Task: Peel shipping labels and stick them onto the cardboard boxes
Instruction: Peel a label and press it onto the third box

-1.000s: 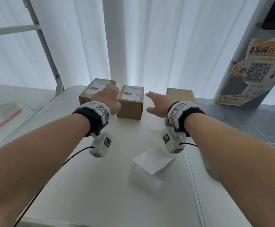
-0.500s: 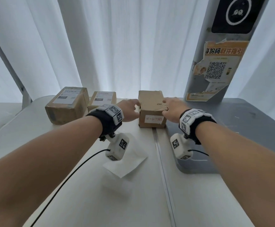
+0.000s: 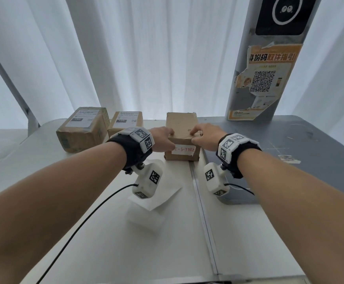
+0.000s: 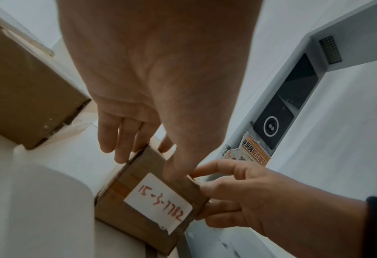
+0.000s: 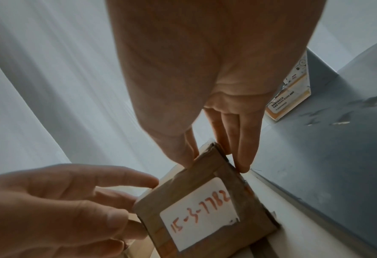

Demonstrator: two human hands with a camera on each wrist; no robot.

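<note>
Three brown cardboard boxes stand at the far side of the white table [image 3: 85, 253]. The left box [image 3: 83, 128] and the middle box [image 3: 126, 121] each carry a printed shipping label on top. The right box [image 3: 182, 124] [image 4: 114, 214] [image 5: 251, 207] has a bare top and a white sticker [image 3: 184, 149] [image 4: 159, 204] [image 5: 200, 214] with red handwriting on its near face. My left hand [image 3: 162, 138] [image 4: 147, 165] grips its left side, thumb at the top front edge. My right hand [image 3: 203, 136] [image 5: 213, 164] grips its right side the same way.
A white label sheet [image 3: 167, 193] lies on the table below my left wrist, with another white piece [image 3: 144, 218] nearer me. A grey table [image 3: 289, 144] adjoins on the right along a seam [image 3: 201, 212]. A pillar with a QR poster [image 3: 263, 83] stands behind it.
My view swung right. Both hands left the labelled boxes, reached the right box and now grip its two sides.
</note>
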